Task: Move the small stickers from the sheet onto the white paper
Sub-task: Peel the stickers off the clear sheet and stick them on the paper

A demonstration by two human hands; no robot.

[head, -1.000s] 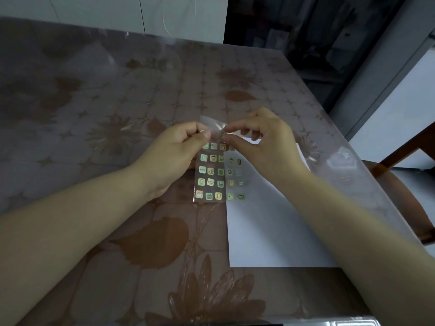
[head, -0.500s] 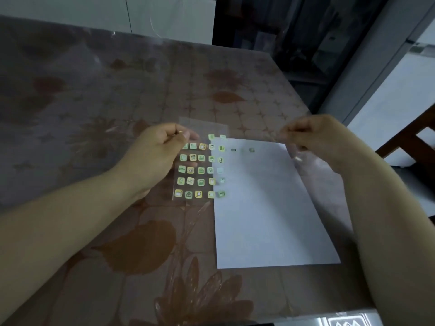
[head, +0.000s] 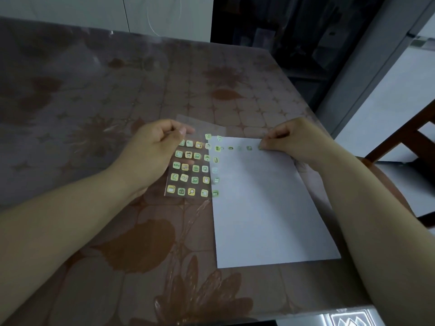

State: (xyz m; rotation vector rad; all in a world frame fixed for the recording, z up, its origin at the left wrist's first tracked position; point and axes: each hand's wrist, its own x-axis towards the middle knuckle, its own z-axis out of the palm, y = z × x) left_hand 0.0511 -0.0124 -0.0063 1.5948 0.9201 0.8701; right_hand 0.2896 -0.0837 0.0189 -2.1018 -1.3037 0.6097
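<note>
The right hand [head: 296, 140] has come down to the top edge of the white paper [head: 266, 208], its curled fingertips pinching a small sticker [head: 260, 147] at the end of the placed row [head: 239, 148]. Open paper lies below. The left hand [head: 150, 156] pinches the upper corner of the sticker sheet [head: 188, 172], which overlaps the paper's left edge.

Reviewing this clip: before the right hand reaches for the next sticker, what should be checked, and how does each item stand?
1. Sticker at the right hand's fingertips sits on the white paper: ok.
2. That sticker is pressed flat: cannot tell, fingers cover it.
3. Left hand grips the sticker sheet at its top: ok.
4. Sheet has stickers left: ok, many.
5. Bare paper below the placed stickers: ok.
6. Paper lies flat on the table: ok.
</note>
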